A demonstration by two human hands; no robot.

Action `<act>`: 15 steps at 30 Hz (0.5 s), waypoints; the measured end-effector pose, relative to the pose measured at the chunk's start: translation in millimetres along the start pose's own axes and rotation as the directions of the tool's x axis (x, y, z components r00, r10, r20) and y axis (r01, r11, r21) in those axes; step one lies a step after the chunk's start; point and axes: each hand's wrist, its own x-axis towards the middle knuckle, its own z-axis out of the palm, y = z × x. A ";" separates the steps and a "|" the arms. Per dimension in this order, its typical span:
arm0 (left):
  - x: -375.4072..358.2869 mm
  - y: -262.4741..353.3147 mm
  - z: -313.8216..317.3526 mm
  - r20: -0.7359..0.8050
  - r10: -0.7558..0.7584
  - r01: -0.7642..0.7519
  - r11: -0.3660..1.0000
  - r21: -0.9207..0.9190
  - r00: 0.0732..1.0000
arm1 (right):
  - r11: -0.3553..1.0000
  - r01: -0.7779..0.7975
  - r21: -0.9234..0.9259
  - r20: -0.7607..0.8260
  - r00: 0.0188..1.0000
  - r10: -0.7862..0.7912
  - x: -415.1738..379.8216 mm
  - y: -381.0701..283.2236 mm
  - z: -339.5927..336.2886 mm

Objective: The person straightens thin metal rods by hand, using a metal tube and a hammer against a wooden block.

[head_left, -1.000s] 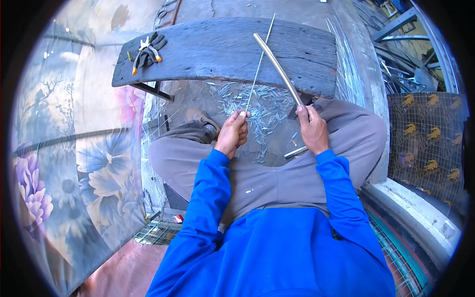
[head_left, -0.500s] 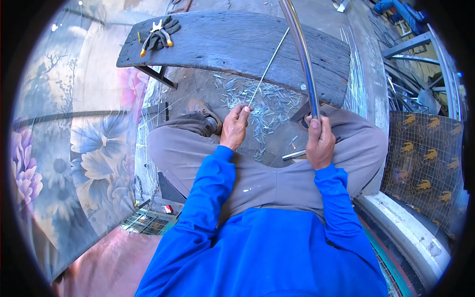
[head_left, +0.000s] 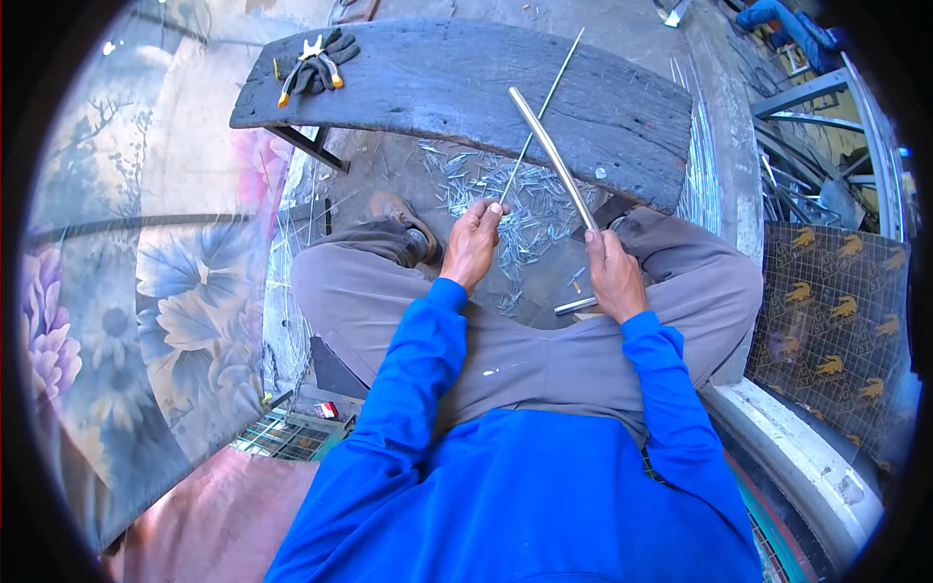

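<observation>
The person sits with knees spread wide before a low wooden bench (head_left: 428, 87), and both hands are busy. The left hand (head_left: 472, 243) pinches the lower end of a thin rod (head_left: 555, 90), thumb pressed against the fingers. The rod slants up and away to the right, its far end over the bench top. The right hand (head_left: 616, 276) has its fingers wrapped tight around the near end of a shiny metal tube (head_left: 555, 157), which leans up to the left and crosses in front of the rod; I can't tell whether the two touch.

Below the hands, short cut pieces (head_left: 525, 216) lie scattered across the ground, close to the person's shoe (head_left: 392, 208). Another metal bar (head_left: 575, 305) pokes out just beside the right hand, near the thigh. On the bench's left end, orange-handled pliers (head_left: 336, 78) rest on dark gloves (head_left: 342, 47). More thin rods (head_left: 702, 160) stand in a bunch past the bench's right end, and a flowered cloth (head_left: 190, 277) hangs at the left.
</observation>
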 end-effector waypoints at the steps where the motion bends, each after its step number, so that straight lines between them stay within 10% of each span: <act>1: 2.9 1.2 -1.6 0.002 -0.026 0.026 0.999 0.021 1.000 | 1.000 -0.003 0.006 0.000 1.000 0.003 3.7 2.6 2.9; 15: 35.8 7.2 17.1 0.002 0.033 -0.033 0.999 -0.035 0.999 | 0.955 0.233 0.184 -0.275 0.945 -0.178 -11.3 -8.9 2.8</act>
